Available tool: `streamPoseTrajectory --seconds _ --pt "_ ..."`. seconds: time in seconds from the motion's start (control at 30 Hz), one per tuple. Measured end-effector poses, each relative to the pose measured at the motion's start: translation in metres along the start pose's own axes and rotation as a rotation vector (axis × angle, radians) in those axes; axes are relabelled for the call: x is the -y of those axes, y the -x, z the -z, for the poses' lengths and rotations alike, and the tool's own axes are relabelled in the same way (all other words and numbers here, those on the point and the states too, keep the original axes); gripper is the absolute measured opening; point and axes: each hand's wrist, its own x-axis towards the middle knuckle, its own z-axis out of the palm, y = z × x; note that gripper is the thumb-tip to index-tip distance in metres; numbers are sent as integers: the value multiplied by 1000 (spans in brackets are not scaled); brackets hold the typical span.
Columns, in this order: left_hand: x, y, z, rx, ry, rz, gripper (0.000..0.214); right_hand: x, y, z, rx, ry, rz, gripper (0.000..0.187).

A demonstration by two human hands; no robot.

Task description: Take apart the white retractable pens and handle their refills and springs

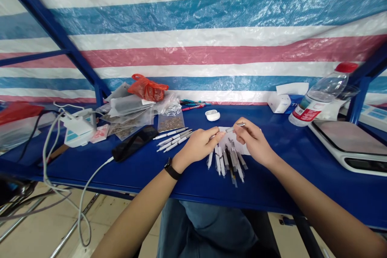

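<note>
your left hand (196, 145) and right hand (254, 139) hold slim pen-like tube (231, 129) level, fingers pinching each end, over paper sheet (238, 145) and loose tubes (228, 165).

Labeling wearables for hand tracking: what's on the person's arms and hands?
The left hand and right hand are bare: no gloves, no sleeves on the arms. The left one wears a black strap at the wrist, a watch or band; the right wrist shows none.

the right hand (254, 141) hides most of the thin silver-tipped tube (234, 128) it pinches.
</note>
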Motion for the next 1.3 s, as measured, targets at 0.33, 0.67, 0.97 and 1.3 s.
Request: streamPoseTrajectory --seconds 0.33,0.67,0.97,1.3 --pt "-6 0 1 -36 -158 92 32 3 -4 -1 -72 -60 -78 36" --pt "-6 0 -1 -21 -224 116 34 -2 -6 -1 -163 -124 -52 33" --pt "-3 -1 0 -22 -245 130 36 -3 -7 0 -237 -133 -52 25" --pt "-3 -1 -1 -33 -274 122 36 -6 -8 2 -197 -138 -19 26"
